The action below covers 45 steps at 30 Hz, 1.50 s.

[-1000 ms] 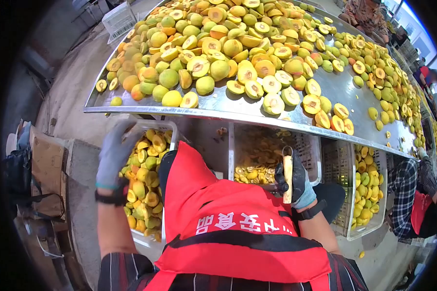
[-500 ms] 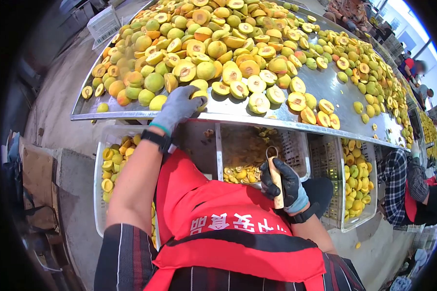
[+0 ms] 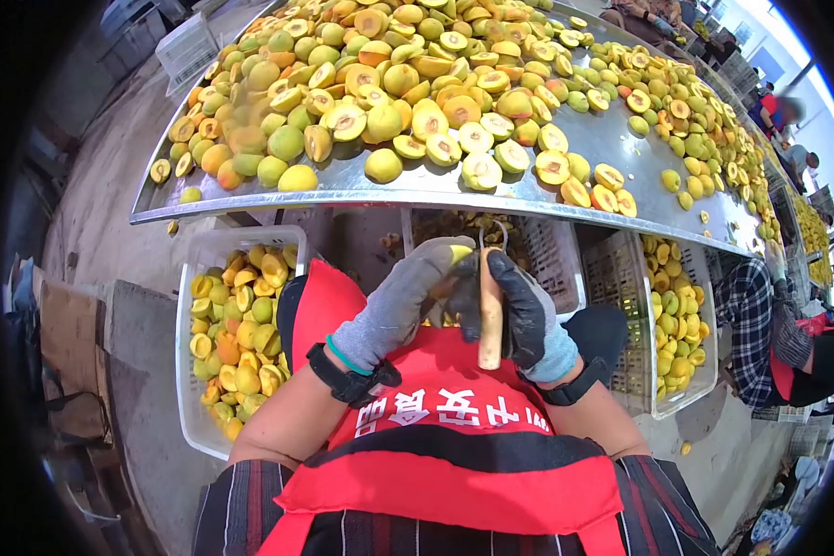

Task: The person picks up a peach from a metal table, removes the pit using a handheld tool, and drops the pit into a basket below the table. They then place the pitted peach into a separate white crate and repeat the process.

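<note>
The tabletop (image 3: 417,196) is loaded with fruit (image 3: 380,65), and several halves are left lying near its front edge; if that edge were knocked by a forearm, pieces could be rolled off, since their backs are rounded. Below it, the left crate (image 3: 191,417) is heaped with pieces, and some could be spilled over its rim by a jolt from the leg beside it. The middle crate (image 3: 556,264) is partly covered by the hands, so anything dropped between them could be caught there or by the apron (image 3: 417,375). In front of the apron, the two gloved hands are held close together, and this closeness is judged the main hazard: the left hand (image 3: 394,301) could be nicked or its glove snagged by the metal loop if the grip were turned or the handle slipped on a wet palm. The fingers of the right hand (image 3: 524,320) are wrapped around the handle of the tool (image 3: 490,320), which is held nearly upright, loop end away from the body. The fingers of the left hand are curled in, with only a narrow gap, around a yellow piece (image 3: 461,252) seen at their tips, just beside the loop; whether it is touched by the loop cannot be told.
</note>
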Each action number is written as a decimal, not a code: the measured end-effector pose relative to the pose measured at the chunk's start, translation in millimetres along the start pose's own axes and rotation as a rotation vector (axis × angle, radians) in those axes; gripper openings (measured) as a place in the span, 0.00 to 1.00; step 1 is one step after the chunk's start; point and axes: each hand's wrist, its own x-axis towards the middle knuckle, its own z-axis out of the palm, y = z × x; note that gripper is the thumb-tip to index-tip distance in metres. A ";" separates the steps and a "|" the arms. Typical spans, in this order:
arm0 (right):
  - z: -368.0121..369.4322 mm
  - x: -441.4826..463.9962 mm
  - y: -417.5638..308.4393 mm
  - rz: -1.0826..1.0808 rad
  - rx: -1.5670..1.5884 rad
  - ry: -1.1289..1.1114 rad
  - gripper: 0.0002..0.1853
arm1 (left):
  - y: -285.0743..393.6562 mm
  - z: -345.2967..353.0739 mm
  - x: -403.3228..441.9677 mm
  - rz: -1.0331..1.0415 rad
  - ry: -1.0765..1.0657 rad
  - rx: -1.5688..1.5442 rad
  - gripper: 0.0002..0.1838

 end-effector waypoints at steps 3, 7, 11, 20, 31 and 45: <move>13.6 -3.3 -13.0 0.011 -0.161 -0.036 0.17 | -15.6 -4.5 0.2 -0.016 0.090 -0.130 0.29; 20.7 -14.1 -15.9 0.093 -0.559 0.100 0.15 | -4.2 3.2 -2.8 0.005 0.101 -0.583 0.32; 14.7 -12.7 -1.9 0.012 -0.869 0.177 0.16 | -3.2 9.7 -3.5 0.018 0.141 -0.511 0.31; 22.7 -8.7 6.9 -0.129 -1.151 0.186 0.16 | -14.3 10.7 -3.7 0.171 0.205 -0.191 0.29; 30.4 -14.5 0.9 -0.262 -1.222 0.035 0.15 | 16.6 12.2 -1.4 0.236 0.173 0.633 0.30; 28.6 -15.0 -16.2 0.423 -0.159 -0.208 0.14 | 2.3 13.4 2.1 0.381 0.127 0.254 0.29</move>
